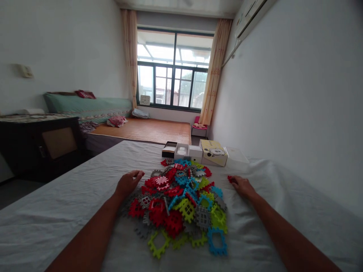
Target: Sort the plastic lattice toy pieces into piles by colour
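Note:
A heap of toothed plastic interlocking building pieces [187,211] in red, blue, lime green and grey lies on the white sheet in front of me. My left hand [128,184] is at the heap's left side, fingers pinched together. A speck of red shows at its fingertips, too small to make out. On the right, apart from the heap, my right hand [243,186] pinches a red interlocking piece [230,178], mostly hidden by the fingers. Near the front edge of the heap lie a lime green frame piece [153,249] and a blue frame piece [210,247].
Behind the heap stand a black open box [169,154], white boxes [195,149], a yellow printed box [213,160] and a clear plastic container [236,161]. Farther back are a bed [147,130], a dark cabinet [31,147] and a pink chair [196,121].

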### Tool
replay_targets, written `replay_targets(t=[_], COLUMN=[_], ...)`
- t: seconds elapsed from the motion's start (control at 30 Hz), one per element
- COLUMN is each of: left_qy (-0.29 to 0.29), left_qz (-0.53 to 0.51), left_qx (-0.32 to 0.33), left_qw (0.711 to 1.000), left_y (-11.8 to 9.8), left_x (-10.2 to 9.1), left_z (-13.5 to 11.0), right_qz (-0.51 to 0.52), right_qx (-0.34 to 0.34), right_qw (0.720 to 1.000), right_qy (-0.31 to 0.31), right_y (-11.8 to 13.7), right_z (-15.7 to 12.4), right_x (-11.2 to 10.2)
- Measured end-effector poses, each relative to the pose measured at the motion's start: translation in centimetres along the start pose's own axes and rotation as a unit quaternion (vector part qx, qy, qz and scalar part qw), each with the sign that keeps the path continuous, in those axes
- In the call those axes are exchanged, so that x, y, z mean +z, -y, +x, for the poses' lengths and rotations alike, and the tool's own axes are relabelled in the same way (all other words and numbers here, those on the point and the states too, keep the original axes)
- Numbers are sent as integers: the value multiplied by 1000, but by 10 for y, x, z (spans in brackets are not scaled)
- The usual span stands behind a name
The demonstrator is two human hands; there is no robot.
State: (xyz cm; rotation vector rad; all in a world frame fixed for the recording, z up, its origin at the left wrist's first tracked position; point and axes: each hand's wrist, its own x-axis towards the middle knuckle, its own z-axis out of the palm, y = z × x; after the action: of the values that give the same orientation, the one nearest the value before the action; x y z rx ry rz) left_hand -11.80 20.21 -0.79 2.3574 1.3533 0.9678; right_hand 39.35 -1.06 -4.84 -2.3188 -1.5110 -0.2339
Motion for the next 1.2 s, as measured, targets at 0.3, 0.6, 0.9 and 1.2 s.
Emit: replay_targets(t=[0.3, 0.6, 0.9, 1.2], left_qy=[-4, 19, 31, 34], left_qz=[-12, 0, 10, 33], left_qx=[-1, -3, -1, 20], left_qw=[1000, 1000, 999, 999], left_y=[1, 3, -3, -8], left_x=[-1, 2, 2, 1], left_z=[0, 4, 1, -1], right_qz=[-73, -77, -94, 170], right_qx=[199, 203, 147, -174], right_qw=[975, 972, 976, 970], right_qy=[-62, -84, -128, 10], right_y=[-85, -93, -75, 79], right_z=[-25, -27, -22, -24], right_x=[-9, -13, -10, -14])
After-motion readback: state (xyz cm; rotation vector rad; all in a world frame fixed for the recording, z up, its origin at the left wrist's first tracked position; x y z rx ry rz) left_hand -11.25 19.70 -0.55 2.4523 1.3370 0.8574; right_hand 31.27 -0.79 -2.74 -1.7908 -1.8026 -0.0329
